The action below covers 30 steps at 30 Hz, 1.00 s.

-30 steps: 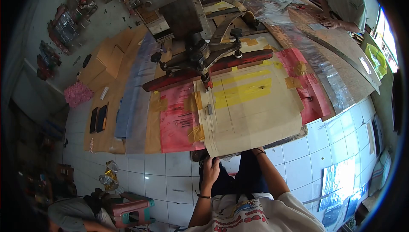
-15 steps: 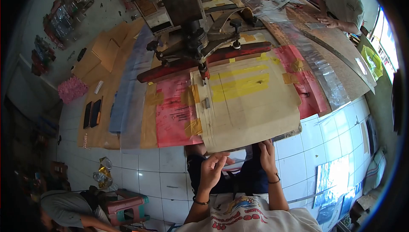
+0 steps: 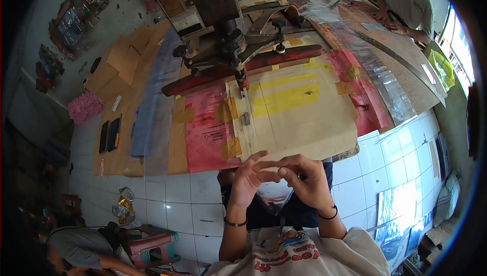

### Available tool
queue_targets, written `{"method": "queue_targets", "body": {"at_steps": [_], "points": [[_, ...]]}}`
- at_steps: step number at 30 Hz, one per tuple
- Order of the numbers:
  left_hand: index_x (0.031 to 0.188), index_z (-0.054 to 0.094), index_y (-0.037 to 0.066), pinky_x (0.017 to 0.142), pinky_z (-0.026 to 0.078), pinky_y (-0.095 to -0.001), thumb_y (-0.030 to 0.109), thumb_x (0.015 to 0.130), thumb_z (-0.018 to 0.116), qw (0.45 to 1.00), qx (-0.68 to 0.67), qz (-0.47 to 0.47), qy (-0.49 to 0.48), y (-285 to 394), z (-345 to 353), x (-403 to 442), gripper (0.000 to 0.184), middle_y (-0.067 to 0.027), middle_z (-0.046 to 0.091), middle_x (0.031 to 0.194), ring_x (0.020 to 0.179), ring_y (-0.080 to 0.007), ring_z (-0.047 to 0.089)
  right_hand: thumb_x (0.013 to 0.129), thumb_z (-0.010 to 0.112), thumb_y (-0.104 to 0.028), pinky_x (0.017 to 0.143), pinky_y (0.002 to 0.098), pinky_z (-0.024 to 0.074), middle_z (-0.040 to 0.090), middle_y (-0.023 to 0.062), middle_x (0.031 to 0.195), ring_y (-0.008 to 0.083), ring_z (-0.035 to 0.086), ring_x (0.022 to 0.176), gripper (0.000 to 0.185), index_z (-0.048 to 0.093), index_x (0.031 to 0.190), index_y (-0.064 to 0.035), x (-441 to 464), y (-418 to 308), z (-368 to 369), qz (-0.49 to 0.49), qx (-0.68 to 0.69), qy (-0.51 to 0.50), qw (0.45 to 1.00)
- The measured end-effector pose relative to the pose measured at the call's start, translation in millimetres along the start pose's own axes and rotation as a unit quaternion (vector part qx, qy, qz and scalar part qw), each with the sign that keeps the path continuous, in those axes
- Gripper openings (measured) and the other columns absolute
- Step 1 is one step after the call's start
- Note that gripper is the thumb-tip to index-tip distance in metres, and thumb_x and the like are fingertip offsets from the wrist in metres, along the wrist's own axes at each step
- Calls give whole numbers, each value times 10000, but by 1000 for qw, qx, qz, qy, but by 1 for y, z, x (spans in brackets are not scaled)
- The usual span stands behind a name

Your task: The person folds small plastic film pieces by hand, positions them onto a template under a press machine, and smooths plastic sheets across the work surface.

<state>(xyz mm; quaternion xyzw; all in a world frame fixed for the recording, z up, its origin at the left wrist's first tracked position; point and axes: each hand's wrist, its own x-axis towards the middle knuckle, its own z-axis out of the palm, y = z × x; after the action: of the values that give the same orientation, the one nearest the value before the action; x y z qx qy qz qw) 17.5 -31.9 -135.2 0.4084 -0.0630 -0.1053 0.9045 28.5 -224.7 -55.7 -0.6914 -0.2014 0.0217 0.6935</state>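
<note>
My left hand (image 3: 247, 182) and my right hand (image 3: 307, 182) meet above my lap, just in front of the near board edge. The fingers of both are bent and pinched close together; whatever is between the fingertips is too small to make out. Below them, over my dark trousers, shows a pale, shiny plastic piece (image 3: 274, 195); I cannot tell whether it hangs from my fingers or lies on my lap. Beyond my hands is a beige sheet (image 3: 304, 129) with yellow tape strips (image 3: 289, 101), under a red-edged clamp bar (image 3: 284, 60) on a machine head (image 3: 228, 42).
Red sheets (image 3: 210, 139) flank the beige one. Two dark phones (image 3: 109, 135) and a pink bundle (image 3: 85, 107) lie at the left. A person (image 3: 406, 7) stands at the far right; another person (image 3: 83, 248) bends near a stool (image 3: 152, 250) at lower left.
Both my hands have risen and come together at the fingertips. The plastic piece now shows lower, beneath them. The person at the far right has brought their hands closer to the body.
</note>
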Motion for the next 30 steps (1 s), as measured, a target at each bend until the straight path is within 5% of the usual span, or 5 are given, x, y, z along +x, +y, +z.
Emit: {"method": "queue_targets", "body": {"at_steps": [5,12,19,23,30], "points": [[1576,290,-38,1039,528,-511,615,1051,346,991,-130,-3,-13,6,-2,14,840,-353,511,1454,1247,-437,628,979,685,-50,681,290,547,736,104,856,159,697,713,90,689,1001,37,-14,11,-12,-100,121,-154,975],[1586,299,11,842,609,-420,304,1079,481,996,63,-15,60,13,14,15,613,-311,592,1381,1038,-371,726,995,651,-92,914,343,540,733,153,1073,265,710,1025,184,688,1095,58,-82,72,-93,180,94,-436,877],[1605,248,71,656,593,-324,62,1028,524,985,166,-45,-13,17,21,-10,639,-257,701,1181,775,-260,748,1059,481,-558,1020,409,508,656,206,1295,282,659,1158,765,438,1483,77,-56,59,-76,130,120,-123,976],[1568,336,52,690,562,-271,52,1023,540,976,190,-70,-82,12,11,-47,583,-194,732,1117,828,-193,731,1005,701,-208,844,297,558,720,140,1166,161,693,955,613,426,1498,32,-12,28,-41,163,177,-65,968],[1492,443,13,698,579,-284,110,1043,549,956,291,3,24,41,48,-52,472,-176,749,1031,824,-195,743,972,710,-52,669,232,556,744,93,974,99,680,749,635,371,1505,16,20,3,-11,84,154,-15,984]]}}
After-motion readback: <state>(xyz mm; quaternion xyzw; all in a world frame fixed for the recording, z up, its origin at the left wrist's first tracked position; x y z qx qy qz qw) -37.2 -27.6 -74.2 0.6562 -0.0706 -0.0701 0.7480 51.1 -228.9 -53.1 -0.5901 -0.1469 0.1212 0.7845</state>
